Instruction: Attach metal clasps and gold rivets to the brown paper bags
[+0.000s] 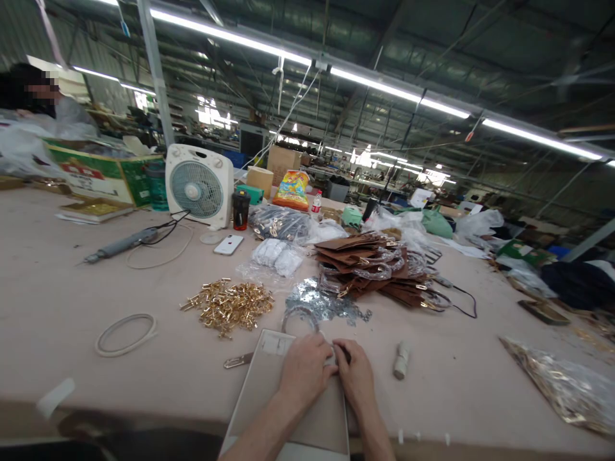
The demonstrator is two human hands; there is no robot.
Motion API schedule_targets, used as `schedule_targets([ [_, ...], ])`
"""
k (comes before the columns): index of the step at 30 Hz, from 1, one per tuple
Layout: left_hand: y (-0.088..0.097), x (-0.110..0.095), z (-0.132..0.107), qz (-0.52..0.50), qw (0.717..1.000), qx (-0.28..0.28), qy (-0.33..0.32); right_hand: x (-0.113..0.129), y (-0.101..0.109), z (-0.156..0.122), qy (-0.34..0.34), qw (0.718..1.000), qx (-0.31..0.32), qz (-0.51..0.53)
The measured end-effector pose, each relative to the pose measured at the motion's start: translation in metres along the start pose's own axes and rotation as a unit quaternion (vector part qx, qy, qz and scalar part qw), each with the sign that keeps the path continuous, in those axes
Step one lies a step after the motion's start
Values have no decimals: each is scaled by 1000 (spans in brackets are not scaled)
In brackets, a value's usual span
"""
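My left hand (310,368) and my right hand (355,371) meet fingertip to fingertip over a shallow, pale-rimmed tray or board (269,378) at the table's front edge. Both are closed, pinching at one spot. A sliver of something dark shows by the right fingers; what they hold is mostly hidden. Just behind the left hand rises a plastic-wrapped bag handle (301,312). From the board's left side sticks out a brown strap end with a gold metal loop (239,360).
Beyond the board lie a heap of gold fasteners (230,307), grey metal plates (317,299) and stacked brown bag pieces (369,266). A powered screwdriver (122,245), phone (228,244) and fan (198,186) are left. On the right are a small roll (401,360) and a bag of gold parts (557,384).
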State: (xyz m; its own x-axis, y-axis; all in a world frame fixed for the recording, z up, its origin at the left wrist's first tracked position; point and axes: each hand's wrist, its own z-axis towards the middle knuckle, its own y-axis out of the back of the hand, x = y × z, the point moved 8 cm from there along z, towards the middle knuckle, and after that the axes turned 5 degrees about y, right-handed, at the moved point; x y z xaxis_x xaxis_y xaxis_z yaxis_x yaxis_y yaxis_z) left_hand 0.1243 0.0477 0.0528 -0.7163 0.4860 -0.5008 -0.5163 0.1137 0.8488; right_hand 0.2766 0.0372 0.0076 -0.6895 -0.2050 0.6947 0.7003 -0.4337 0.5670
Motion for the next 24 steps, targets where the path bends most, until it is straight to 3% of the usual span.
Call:
schedule_targets([
  [19, 2, -5, -5, 8, 999, -44, -14, -1, 10, 6, -9, 997, -2, 70],
  [22, 1, -4, -7, 5, 999, -50, -15, -24, 26, 18, -48, 991, -69, 104],
  [24, 0, -4, -8, 1, 998, -53, -15, -43, 39, 31, -66, 988, -120, 70],
])
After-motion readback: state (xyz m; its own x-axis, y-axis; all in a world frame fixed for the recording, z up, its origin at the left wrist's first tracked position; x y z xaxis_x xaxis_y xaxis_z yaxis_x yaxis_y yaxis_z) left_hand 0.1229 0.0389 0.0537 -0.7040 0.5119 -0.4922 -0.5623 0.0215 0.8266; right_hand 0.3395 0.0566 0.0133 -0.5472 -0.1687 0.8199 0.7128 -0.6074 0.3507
